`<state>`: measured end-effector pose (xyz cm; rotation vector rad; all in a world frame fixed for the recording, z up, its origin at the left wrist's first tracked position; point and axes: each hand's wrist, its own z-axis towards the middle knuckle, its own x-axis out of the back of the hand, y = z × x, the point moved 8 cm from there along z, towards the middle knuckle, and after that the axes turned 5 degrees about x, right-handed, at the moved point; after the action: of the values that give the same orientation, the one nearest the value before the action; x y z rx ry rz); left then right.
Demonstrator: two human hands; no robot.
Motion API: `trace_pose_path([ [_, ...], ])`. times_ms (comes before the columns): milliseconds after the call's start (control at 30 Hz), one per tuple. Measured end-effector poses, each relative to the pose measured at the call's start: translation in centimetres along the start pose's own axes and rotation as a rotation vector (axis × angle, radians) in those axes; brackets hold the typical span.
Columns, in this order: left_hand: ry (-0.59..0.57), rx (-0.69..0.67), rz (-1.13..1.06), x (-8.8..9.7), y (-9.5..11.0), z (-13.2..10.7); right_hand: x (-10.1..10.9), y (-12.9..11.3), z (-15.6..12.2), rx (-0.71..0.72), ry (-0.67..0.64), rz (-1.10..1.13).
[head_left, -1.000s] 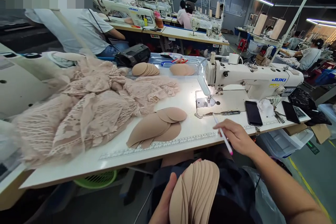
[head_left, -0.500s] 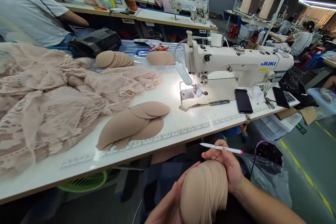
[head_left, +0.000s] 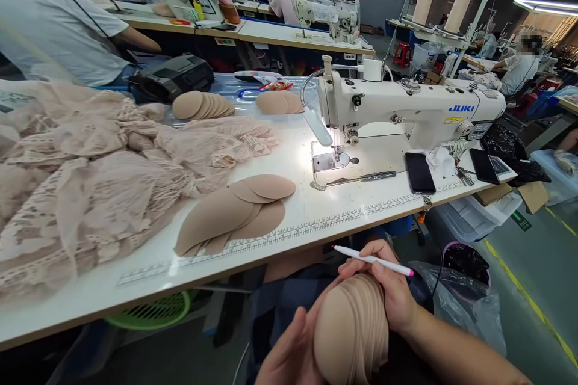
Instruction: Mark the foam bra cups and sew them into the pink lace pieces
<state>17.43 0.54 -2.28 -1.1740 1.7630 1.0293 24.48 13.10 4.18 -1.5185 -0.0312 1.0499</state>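
Note:
Over my lap, a stack of beige bra pads (head_left: pixel 350 331) rests between my two hands, its edges fanned out. My left hand (head_left: pixel 291 340) cups the stack from the left, thumb raised along its side. My right hand (head_left: pixel 391 289) presses against the right side of the stack. Between its thumb and fingers it also pinches a white marker pen (head_left: pixel 374 260) with a pink end, the tip pointing left. On the table edge above lie several loose beige pads (head_left: pixel 226 216), overlapping. The undersides of the pads and some fingertips are hidden.
A white sewing machine (head_left: pixel 406 102) stands on the table (head_left: pixel 289 150). Beige lace fabric (head_left: pixel 108 186) is heaped at left. A phone (head_left: pixel 419 173), tweezers-like tool (head_left: pixel 361 178) and keys (head_left: pixel 463 177) lie on the right. A green basket (head_left: pixel 151 311) sits below; a co-worker (head_left: pixel 58 30) sits at far left.
My right hand has tilted the marker pen, its tip shifting left with the pink end lower. The tip now looks dark pink. Both hands still hold the stack, and the view has shifted slightly.

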Motion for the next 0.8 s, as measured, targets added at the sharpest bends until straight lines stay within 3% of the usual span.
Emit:
trace_pose_path([
  [133,-0.056,-0.024,-0.002,-0.6,0.3,0.5,-0.1,-0.2,0.1,0.052,0.019,-0.097],
  [233,-0.115,-0.148,0.020,-1.4,1.6,0.6,-0.1,-2.0,-0.3,0.216,0.033,-0.375],
  [367,-0.291,-0.297,-0.012,-3.4,3.2,0.3,-2.5,-4.9,-2.1,0.581,-0.188,-0.853],
  [500,-0.419,-0.338,-0.048,-4.9,3.7,0.1,-4.8,-5.2,-3.5,0.767,-0.399,-1.087],
  [600,-0.386,-0.388,-0.045,-4.2,3.8,-0.1,-5.1,-5.2,-3.5,0.772,-0.384,-1.075],
  [733,-0.224,-0.447,0.014,-1.7,3.8,-0.1,-4.7,-5.1,-3.2,0.804,-0.267,-0.984],
  [800,-0.162,-0.423,0.043,-0.7,3.5,0.1,-5.1,-4.6,-3.4,0.872,-0.277,-0.976],
])
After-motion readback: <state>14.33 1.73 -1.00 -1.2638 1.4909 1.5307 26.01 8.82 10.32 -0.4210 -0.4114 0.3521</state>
